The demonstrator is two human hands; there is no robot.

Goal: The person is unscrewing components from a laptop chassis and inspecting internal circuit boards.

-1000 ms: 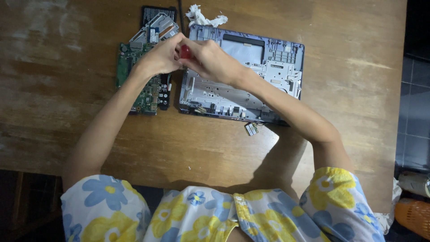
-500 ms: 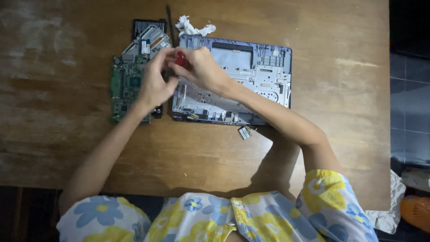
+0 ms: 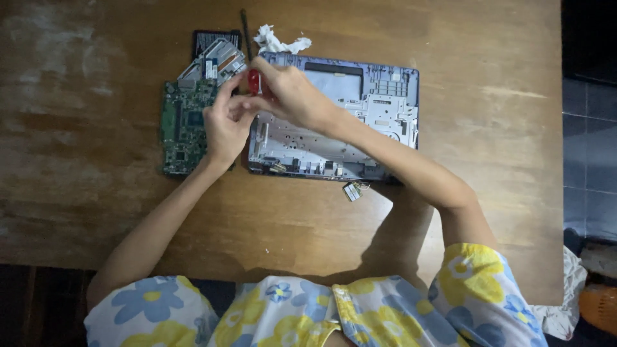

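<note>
Seemingly, both the right hand (image 3: 292, 96) and left hand (image 3: 225, 125) clasp a small red-handled tool (image 3: 254, 81).

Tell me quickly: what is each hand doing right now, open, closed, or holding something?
Left hand: fingers curled, touching the red tool handle; a firm grip cannot be told.
Right hand: closed on the red tool handle, above the opened laptop chassis.

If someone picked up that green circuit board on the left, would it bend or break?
The green circuit board looks thin and flat, so probably light and fairly stiff. Its small parts suggest it is fragile. Lying flat on the wooden table, it would likely slide, not roll.
</note>
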